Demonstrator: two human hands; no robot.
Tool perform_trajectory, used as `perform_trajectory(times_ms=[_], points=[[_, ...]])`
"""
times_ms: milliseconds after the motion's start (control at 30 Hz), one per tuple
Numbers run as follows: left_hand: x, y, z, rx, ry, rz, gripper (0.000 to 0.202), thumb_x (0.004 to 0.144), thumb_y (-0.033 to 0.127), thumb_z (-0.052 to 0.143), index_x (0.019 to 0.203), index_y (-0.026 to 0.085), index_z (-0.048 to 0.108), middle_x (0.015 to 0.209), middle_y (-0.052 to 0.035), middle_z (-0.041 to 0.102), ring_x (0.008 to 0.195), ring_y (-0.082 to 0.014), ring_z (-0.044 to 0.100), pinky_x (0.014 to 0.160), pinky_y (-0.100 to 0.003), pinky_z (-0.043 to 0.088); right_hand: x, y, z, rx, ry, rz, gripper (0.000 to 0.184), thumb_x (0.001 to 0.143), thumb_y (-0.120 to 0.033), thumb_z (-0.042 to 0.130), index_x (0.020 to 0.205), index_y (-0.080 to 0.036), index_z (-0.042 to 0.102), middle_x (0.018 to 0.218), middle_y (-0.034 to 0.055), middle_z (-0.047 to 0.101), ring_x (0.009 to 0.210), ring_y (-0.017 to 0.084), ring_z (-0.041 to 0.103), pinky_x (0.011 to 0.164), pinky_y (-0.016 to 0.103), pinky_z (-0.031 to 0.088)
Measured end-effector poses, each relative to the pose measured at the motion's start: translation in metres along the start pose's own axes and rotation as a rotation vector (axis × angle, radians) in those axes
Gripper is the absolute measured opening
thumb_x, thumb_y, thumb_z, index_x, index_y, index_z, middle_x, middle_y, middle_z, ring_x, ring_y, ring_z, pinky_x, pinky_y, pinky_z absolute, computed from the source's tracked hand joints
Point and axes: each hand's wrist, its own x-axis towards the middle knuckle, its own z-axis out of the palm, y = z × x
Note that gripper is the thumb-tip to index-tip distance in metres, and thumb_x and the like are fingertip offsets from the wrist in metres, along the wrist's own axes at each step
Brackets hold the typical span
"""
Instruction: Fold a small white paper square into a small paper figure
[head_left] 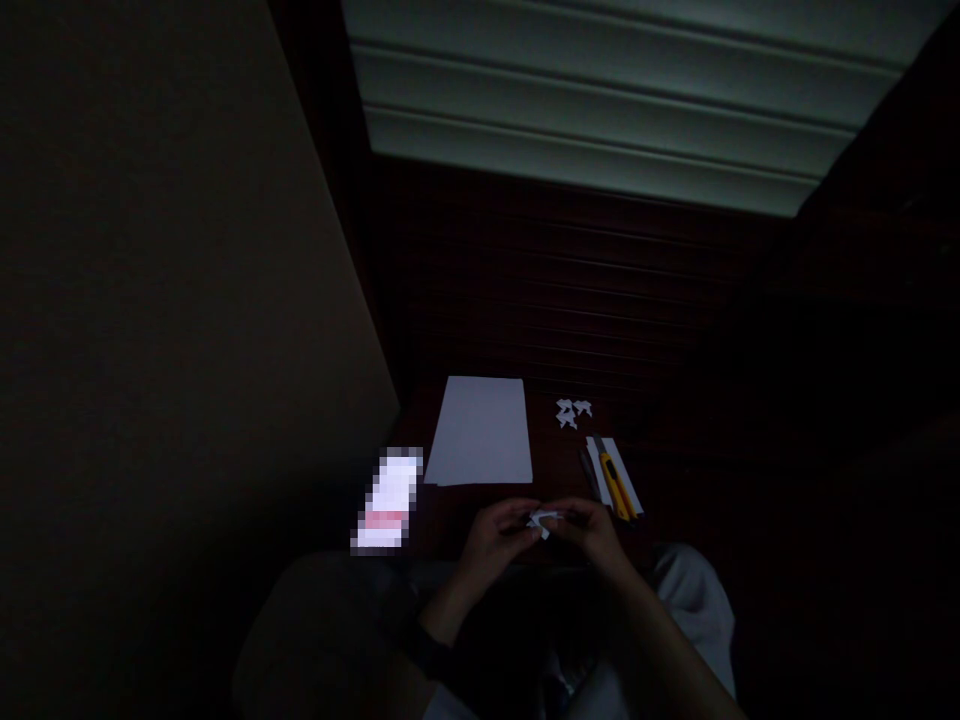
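Between my two hands, near the front edge of a dark table, is a small piece of folded white paper [544, 521]. My left hand [499, 535] pinches it from the left with thumb and fingers. From the other side my right hand [590, 527] grips it, thumb laid on its face. Parts of the paper are covered by the fingers, and the dim light hides the finer folds. Beyond my hands lie several small folded white paper shapes [566, 420] in a cluster. A large white sheet of paper [484, 432] lies flat to the left of them.
Right of my hands, a yellow utility knife [615, 484] rests on a narrow white paper strip [632, 487], with a dark slim object [588, 472] alongside. A lit, blurred-out phone-like screen [388, 500] is at the left. A wall [195, 250] rises on the left; slatted panels stand behind.
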Motion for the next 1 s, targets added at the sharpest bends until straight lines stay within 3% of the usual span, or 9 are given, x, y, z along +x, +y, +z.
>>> perform_trajectory(times_ms=[267,500,733,1000], points=[[-0.001,0.009,0.001,0.016,0.023,0.008,0.024,0.071,0.022,0.064,0.094,0.015,0.064,0.094,-0.0083,0.068,0.09,-0.0211,0.062,0.079,-0.03,0.048,-0.001,-0.005,0.002,-0.075,0.015,0.023,0.022,0.066,-0.033,0.072,0.081,-0.016,0.072,0.079,0.0062,0.072,0.072,0.019,0.065,0.067,0.028,0.049],[0.004,0.001,0.0,0.03,0.094,-0.003,0.021,0.067,0.023,0.068,0.085,0.013,0.068,0.086,-0.0092,0.07,0.082,-0.0216,0.064,0.075,-0.029,0.049,-0.003,-0.011,0.005,-0.113,0.066,0.027,0.026,0.064,-0.034,0.074,0.084,-0.018,0.071,0.081,0.0053,0.072,0.074,0.021,0.065,0.066,0.028,0.05],[0.004,0.0,0.002,0.048,0.155,-0.042,0.02,0.067,0.024,0.067,0.084,0.014,0.07,0.084,-0.0087,0.071,0.08,-0.0222,0.065,0.073,-0.029,0.05,-0.001,-0.021,0.001,-0.165,-0.036,0.021,0.025,0.064,-0.036,0.073,0.082,-0.018,0.073,0.079,0.0051,0.072,0.072,0.021,0.066,0.066,0.029,0.051],[0.001,0.008,0.005,0.126,0.092,0.047,0.022,0.069,0.027,0.067,0.087,0.015,0.07,0.09,-0.009,0.07,0.085,-0.0226,0.065,0.079,-0.032,0.051,0.0,-0.019,-0.004,-0.171,-0.03,0.038,0.022,0.063,-0.036,0.074,0.077,-0.019,0.074,0.078,0.0055,0.072,0.072,0.022,0.066,0.066,0.029,0.051]])
